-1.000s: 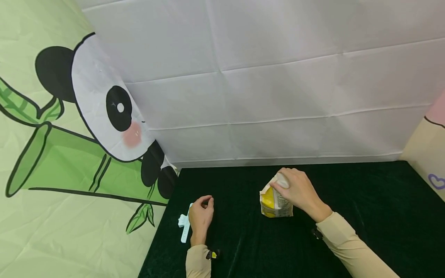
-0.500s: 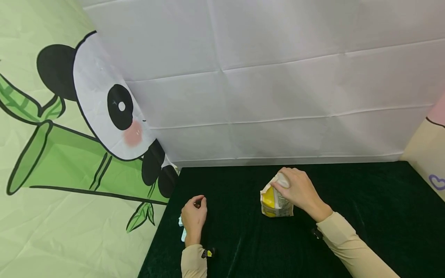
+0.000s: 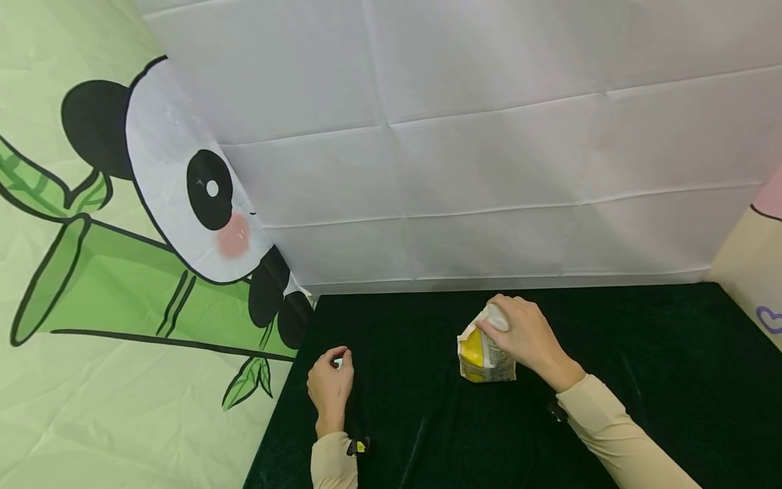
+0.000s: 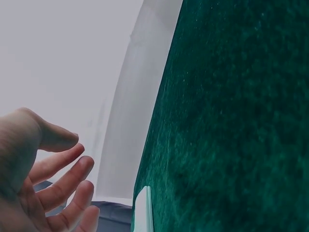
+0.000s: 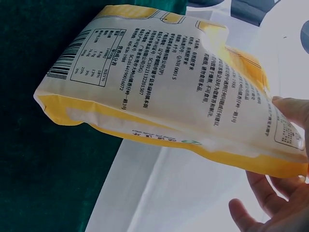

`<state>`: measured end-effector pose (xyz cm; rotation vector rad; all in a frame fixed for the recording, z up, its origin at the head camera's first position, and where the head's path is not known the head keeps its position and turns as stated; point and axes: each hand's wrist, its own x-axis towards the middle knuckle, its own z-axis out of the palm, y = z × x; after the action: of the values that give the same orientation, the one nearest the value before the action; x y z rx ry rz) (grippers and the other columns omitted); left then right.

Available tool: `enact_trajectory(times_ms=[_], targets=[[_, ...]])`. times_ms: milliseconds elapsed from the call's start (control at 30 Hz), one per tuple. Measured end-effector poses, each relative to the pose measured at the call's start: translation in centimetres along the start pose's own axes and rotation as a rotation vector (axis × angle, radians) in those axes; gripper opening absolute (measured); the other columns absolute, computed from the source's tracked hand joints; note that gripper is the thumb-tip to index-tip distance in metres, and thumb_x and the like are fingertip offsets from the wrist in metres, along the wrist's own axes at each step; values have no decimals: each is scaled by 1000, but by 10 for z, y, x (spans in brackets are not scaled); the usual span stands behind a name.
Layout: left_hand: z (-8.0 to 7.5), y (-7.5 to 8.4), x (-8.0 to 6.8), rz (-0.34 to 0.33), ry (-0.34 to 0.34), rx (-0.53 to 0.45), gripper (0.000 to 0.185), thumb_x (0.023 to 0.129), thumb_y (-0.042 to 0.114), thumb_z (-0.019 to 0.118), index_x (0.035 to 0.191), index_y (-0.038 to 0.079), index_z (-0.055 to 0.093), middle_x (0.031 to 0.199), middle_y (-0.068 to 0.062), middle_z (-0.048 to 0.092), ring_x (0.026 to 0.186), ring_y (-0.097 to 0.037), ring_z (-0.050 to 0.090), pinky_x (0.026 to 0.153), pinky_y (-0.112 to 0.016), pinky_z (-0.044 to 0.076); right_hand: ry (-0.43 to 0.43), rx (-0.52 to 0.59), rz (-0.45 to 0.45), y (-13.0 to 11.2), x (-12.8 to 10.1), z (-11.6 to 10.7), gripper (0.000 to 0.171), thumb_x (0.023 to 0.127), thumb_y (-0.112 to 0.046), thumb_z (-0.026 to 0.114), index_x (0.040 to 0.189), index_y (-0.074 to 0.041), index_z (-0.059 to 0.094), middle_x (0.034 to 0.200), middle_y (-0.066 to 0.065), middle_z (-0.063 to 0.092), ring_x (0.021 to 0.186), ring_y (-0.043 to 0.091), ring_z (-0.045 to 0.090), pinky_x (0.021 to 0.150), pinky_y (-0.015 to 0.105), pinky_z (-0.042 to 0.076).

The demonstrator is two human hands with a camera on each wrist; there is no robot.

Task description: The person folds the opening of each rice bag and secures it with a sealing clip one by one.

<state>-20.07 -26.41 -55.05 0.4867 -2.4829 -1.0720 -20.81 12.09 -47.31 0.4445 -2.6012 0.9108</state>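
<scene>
Snack bag (image 3: 482,356) pinched by right fingers (image 3: 497,319), left fingers (image 4: 67,181) loose

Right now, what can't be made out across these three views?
- White clip: head view, the left hand covers nearly all of it; left wrist view, the bottom edge cuts it off.
- Whether that hand touches the clip: cannot tell.
- Snack bag: head view, the right hand hides its top.
- Bag's print: right wrist view, too small to read.

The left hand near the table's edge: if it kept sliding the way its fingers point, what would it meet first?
Most likely only bare dark cloth, then the white backdrop. The left hand points away from the person; the yellow bag lies well off to its right, though depth is uncertain.
</scene>
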Motion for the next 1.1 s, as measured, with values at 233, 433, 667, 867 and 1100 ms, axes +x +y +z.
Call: enact_trajectory(times_ms=[233,433,667,867,1100], targets=[[-5,-5,1,-17,3,6,24,104,29,67,114,11,80,114,-15,77,98,-32,67,86,-52,50,-4,14,4,1,0,0,34,95,-29,81,121,-9,69,106,13,73,88,25,66,68,39,60],[-9,-10,1,-41,8,24,25,103,28,68,115,9,79,117,-17,76,101,-35,67,87,-56,48,-6,17,6,1,-1,0,32,95,-28,81,119,-10,69,106,13,73,88,24,66,68,38,60],[-11,-14,3,-59,-12,42,30,102,28,68,121,7,78,131,-23,70,120,-44,60,102,-65,45,-1,18,6,0,0,-1,31,95,-28,81,118,-11,70,105,13,73,88,25,65,68,38,59],[-12,-15,1,-85,-17,48,33,100,25,70,124,4,76,142,-26,62,130,-47,50,109,-68,40,-5,24,7,1,1,0,29,96,-28,81,117,-12,70,103,11,73,87,23,65,67,37,59],[-12,-19,3,-113,-50,79,37,100,28,69,127,3,74,146,-28,57,132,-50,48,110,-69,39,-11,23,16,2,1,0,31,96,-29,81,118,-12,70,104,11,73,87,23,65,68,37,59]])
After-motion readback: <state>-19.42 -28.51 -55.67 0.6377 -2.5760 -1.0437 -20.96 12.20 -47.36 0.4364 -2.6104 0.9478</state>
